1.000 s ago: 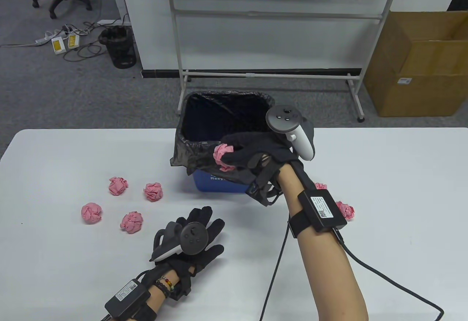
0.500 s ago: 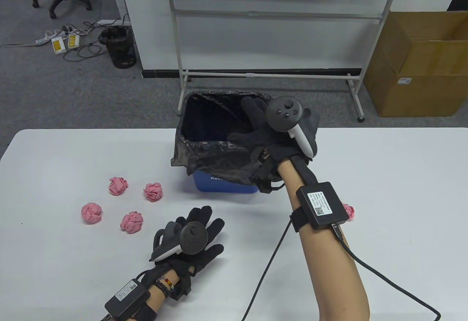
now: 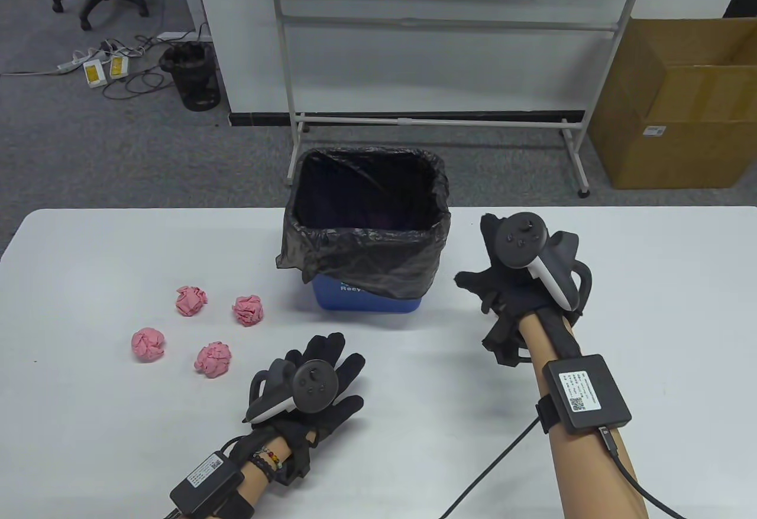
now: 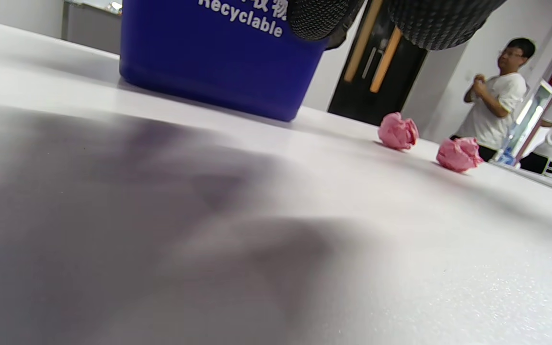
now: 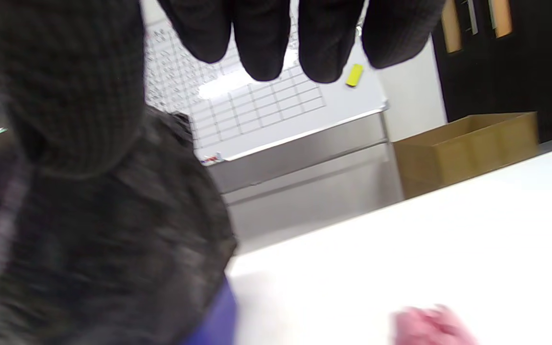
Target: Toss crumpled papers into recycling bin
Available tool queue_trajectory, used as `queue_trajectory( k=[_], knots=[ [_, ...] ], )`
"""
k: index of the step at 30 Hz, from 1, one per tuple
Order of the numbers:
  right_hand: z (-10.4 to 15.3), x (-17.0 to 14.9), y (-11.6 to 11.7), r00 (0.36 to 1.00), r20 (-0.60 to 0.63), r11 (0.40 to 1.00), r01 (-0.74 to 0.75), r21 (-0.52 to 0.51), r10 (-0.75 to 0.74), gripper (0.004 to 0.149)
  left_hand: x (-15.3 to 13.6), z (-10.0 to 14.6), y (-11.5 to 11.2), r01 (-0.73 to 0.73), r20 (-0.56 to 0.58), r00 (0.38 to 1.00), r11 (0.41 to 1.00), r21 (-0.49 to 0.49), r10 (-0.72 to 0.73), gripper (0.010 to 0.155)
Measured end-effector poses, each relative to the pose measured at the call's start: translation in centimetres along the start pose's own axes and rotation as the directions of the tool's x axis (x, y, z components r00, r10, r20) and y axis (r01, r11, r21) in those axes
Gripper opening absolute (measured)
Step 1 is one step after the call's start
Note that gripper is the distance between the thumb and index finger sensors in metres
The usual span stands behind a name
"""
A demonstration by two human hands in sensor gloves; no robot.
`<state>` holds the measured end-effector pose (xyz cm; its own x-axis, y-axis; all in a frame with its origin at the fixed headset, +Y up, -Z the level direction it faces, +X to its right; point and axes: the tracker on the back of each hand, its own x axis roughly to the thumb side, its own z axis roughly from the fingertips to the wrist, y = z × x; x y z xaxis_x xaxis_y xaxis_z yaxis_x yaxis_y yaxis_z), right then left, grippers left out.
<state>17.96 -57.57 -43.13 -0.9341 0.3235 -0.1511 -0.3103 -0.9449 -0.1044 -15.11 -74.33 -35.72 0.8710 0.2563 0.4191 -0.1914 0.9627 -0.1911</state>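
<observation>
The blue recycling bin with a black bag liner stands mid-table; its "Recyclable" wall fills the top left of the left wrist view. Several pink crumpled paper balls lie on the table left of the bin. My left hand rests flat on the table in front of the bin, fingers spread, empty. My right hand hovers to the right of the bin, fingers loose and apart, empty. Two more pink balls lie right of the bin; one shows blurred under my right hand.
The white table has bare surface on the right and at the front. Behind it stand a whiteboard frame and a cardboard box. A person stands in the background of the left wrist view.
My right hand held a pink ball at the bin's rim, let it go over the bin, then drew back right and down, empty. The left hand has not moved.
</observation>
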Motion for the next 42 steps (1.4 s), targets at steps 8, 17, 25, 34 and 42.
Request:
queue_trajectory(
  k=[8,17,25,34,42],
  knots=[
    [-0.6,-6.0,4.5,0.983,-0.148,0.994,-0.104,0.029,0.107,0.099,-0.1,0.0,0.0,0.006,-0.005,1.0,1.0,0.003,-0.006,0.074],
    [-1.0,-9.9,9.0,0.942,-0.246,0.973,-0.211,0.093,0.227,0.099,0.0,0.0,-0.1,0.013,-0.006,1.0,1.0,-0.006,-0.013,0.074],
    [-1.3,-12.2,11.9,0.888,-0.321,0.942,-0.286,0.175,0.329,0.098,-0.2,0.0,0.0,0.016,-0.015,1.0,1.0,-0.008,-0.016,0.074],
    [-1.5,-13.2,13.5,0.86,-0.351,0.928,-0.329,0.177,0.372,0.081,-0.3,0.0,0.0,0.019,-0.019,1.0,1.0,-0.01,-0.02,0.074],
    [-1.4,-13.3,13.6,0.864,-0.364,0.936,-0.344,0.076,0.347,0.065,-0.3,0.0,0.1,0.023,-0.02,1.0,1.0,-0.006,-0.023,0.074]
  ],
)
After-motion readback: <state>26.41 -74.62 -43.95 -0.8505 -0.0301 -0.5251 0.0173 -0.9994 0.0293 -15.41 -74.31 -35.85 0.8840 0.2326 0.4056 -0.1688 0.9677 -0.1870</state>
